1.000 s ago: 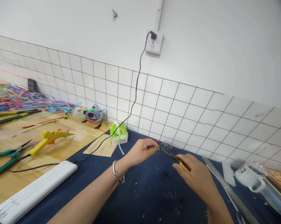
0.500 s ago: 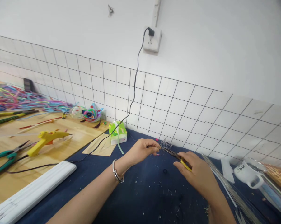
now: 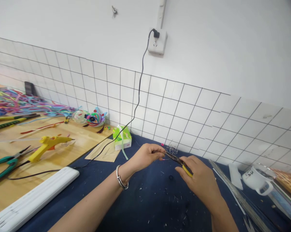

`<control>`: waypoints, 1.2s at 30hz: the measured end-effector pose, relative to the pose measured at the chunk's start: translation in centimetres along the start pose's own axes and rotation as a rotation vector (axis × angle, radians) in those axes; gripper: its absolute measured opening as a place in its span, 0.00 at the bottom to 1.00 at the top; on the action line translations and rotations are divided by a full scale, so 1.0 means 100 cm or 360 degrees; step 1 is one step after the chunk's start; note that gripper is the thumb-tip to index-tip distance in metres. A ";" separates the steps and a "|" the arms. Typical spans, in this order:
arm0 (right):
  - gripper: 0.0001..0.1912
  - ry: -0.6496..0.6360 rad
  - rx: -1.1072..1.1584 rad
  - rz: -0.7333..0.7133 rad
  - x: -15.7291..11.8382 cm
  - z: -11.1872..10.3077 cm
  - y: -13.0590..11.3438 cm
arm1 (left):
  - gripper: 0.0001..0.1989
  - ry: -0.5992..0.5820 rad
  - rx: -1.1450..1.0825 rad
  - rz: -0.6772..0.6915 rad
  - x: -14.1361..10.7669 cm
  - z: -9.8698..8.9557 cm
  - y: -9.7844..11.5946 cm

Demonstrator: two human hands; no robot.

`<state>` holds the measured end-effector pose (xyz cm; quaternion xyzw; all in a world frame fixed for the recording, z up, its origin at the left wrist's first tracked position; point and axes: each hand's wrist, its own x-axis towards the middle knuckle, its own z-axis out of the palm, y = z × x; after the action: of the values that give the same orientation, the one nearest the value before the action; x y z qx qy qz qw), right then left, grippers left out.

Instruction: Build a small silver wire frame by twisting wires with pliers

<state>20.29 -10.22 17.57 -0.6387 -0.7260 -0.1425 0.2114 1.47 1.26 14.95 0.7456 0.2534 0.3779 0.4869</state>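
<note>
Dark cloth (image 3: 145, 206) beneath the fingers (image 3: 157, 149) carries 1 wire tangle (image 3: 172, 149) just beyond them, 1 green packet (image 3: 118, 138) left, 1 mug (image 3: 254, 178) right.

Bright yellow covers the handle grips of the dark grey needle-nose pliers (image 3: 178, 161); the bracelet (image 3: 119, 178) gleams silver. Navy blue cloth (image 3: 145, 206) spreads beneath, flecked with pale specks. On the left, the pale yellow-brown worktop (image 3: 70, 137) shows wood grain under a yellow glue gun (image 3: 40, 149) with an orange trigger and pliers with green handles (image 3: 10, 166). Far left, pipe cleaners (image 3: 22, 103) mix pink, purple, blue and yellow. Black lines grid the white far wall (image 3: 126, 87); on the right, dark lettering marks a white mug (image 3: 256, 178).
</note>
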 end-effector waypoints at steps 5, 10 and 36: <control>0.16 0.0094 -0.0102 -0.0084 0.002 0.009 0.000 | 0.10 0.0011 -0.0036 -0.0028 0.000 0.000 0.001; 0.15 0.0124 -0.0216 -0.0140 0.002 0.010 0.000 | 0.10 0.0020 -0.0057 -0.0050 0.001 0.000 0.000; 0.13 0.0187 -0.0356 -0.0259 0.001 0.010 -0.004 | 0.11 -0.0024 -0.0200 -0.0096 0.001 0.000 -0.001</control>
<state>19.77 -9.67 16.79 -0.5878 -0.7414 -0.2764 0.1688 1.54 1.34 14.90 0.7083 0.2480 0.3727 0.5458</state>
